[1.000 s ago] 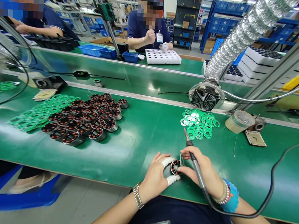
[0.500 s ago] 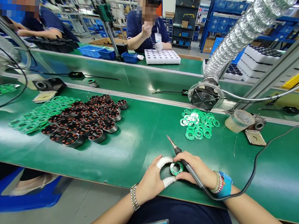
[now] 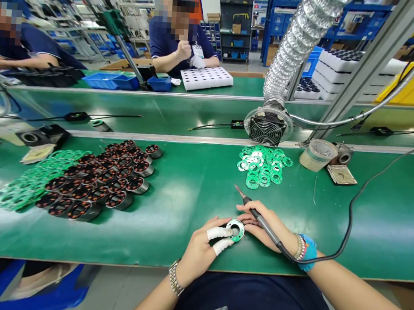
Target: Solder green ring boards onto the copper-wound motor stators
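Green ring board point(image 3: 237, 237) between both hands point(image 3: 202, 245)

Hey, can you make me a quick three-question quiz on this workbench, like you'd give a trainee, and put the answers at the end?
1. Multiple choice: What does the right hand hold?
a) a screwdriver
b) tweezers
c) a soldering iron

2. True or false: In the picture, the plastic cup stands to the right of the fan.

3. Fill in the blank: The left hand, which touches a green ring, has white covers on ____ of its fingers, counting the thumb.

Key: 1. c; 2. true; 3. two
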`<move>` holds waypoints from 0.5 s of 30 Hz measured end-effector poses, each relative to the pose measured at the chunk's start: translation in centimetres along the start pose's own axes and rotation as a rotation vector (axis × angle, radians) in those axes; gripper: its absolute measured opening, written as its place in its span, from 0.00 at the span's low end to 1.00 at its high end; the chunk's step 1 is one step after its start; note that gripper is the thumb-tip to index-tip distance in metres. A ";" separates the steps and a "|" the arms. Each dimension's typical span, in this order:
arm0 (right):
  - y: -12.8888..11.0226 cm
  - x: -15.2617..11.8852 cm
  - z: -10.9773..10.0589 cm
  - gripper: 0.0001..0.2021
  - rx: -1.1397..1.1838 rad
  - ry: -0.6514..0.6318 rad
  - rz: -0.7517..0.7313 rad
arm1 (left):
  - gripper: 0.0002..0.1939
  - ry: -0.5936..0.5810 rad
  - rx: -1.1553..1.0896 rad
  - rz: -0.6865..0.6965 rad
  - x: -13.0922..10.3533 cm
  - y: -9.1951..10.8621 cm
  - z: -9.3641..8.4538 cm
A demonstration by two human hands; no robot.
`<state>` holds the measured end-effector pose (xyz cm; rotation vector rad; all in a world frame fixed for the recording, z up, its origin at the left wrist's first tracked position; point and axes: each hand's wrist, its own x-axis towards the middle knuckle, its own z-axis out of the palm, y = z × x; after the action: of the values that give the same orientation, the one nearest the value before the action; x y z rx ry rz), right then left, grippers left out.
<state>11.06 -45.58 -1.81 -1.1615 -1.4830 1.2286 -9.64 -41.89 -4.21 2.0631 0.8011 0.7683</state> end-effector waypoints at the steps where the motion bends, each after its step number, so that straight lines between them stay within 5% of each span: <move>1: 0.1 0.0 0.1 0.14 0.022 -0.001 0.002 | 0.07 0.005 -0.007 0.001 0.0 0.1 0.0; 15: 0.8 0.6 0.8 0.14 0.060 0.056 0.016 | 0.06 0.026 -0.053 0.009 0.1 0.3 0.0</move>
<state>10.31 -45.11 -2.65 -1.1600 -1.3886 1.2335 -9.46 -41.98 -3.93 2.0146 0.7782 0.8140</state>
